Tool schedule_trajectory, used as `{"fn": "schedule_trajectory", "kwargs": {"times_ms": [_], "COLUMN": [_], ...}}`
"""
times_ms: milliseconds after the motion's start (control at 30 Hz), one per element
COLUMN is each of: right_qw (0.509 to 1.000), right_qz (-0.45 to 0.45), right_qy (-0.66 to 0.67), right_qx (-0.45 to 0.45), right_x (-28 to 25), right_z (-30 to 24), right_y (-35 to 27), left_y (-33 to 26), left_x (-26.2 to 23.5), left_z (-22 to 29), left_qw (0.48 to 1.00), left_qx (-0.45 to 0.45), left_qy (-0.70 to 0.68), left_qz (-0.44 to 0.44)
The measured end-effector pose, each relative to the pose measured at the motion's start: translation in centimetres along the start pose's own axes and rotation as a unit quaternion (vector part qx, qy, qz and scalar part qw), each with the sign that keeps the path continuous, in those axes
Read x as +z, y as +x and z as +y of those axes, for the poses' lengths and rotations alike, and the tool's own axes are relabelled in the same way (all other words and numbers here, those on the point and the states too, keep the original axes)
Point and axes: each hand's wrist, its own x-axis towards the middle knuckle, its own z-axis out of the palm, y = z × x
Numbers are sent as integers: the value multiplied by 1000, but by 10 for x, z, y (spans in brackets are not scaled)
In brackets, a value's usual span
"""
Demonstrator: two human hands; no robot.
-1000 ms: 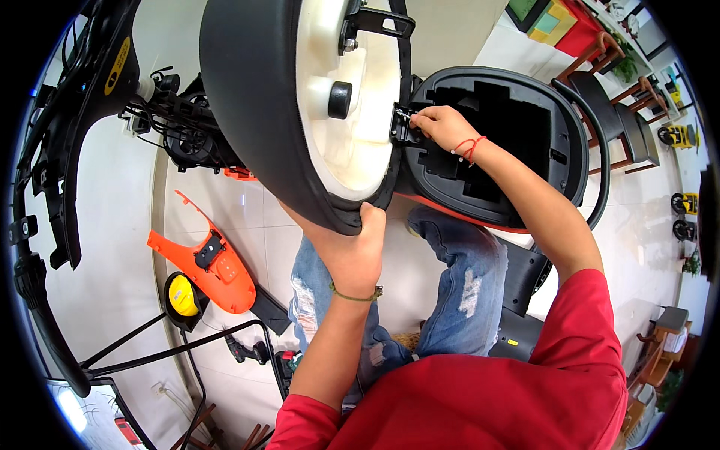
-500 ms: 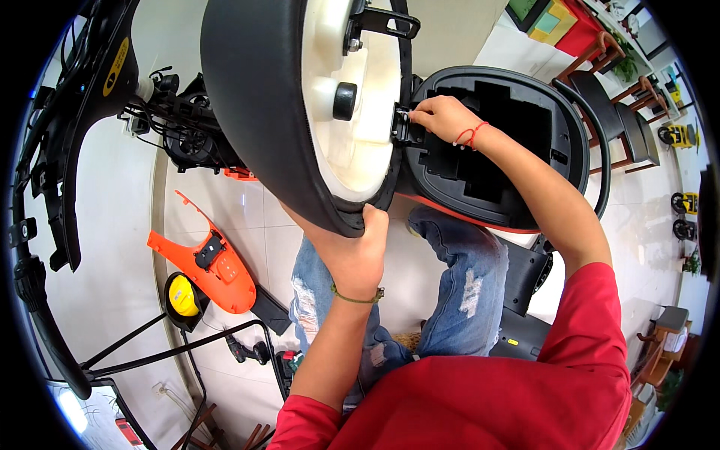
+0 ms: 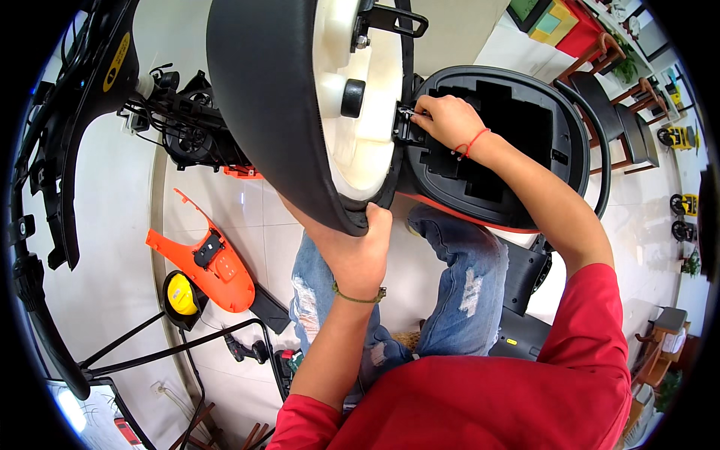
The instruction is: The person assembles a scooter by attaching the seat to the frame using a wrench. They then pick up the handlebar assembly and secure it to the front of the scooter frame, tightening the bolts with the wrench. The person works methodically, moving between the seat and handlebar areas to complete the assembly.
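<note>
Seat (image 3: 259, 112) leans slightly nearer storage box (image 3: 576, 150) edge than before, so hinge (image 3: 406, 129) perhaps folds; our left hand (image 3: 351, 253) clamps seat tip; our right hand (image 3: 448, 124) touches hinge, pinching we cannot tell.

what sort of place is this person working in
Probably a scooter repair or assembly space: a hinged black seat tipped up, an orange body panel and a power drill on the tiled floor.

The left hand (image 3: 351, 256) grips the seat (image 3: 262, 105); the right hand (image 3: 453, 122) seemingly pinches the hinge (image 3: 405, 132).
</note>
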Motion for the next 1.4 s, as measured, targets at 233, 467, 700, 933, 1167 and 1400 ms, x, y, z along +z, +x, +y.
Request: {"fn": "schedule_trajectory", "kwargs": {"times_ms": [233,467,700,933,1167,1400], "right_qw": [1000,999,999,1000,987,747], "right_qz": [2,8,5,-22,-128,-424], "right_qy": [-14,-40,-28,5,102,402], "right_qx": [-4,-16,-24,-12,-3,316], "right_x": [-1,-3,-3,-5,-17,-30], "right_z": [-3,-4,0,1,5,21], "right_y": [-1,1,5,11,32,56], "left_y": [0,0,0,0,0,-2], "left_x": [-1,-1,0,0,0,-4], "left_z": [-2,0,-1,-1,0,0], "left_qw": [1000,1000,1000,1000,1000,999], "left_qx": [-4,-1,-9,-2,-8,-37], "left_qy": [-2,7,-5,0,-9,9], "left_qz": [-6,-7,-5,5,-4,-26]}}
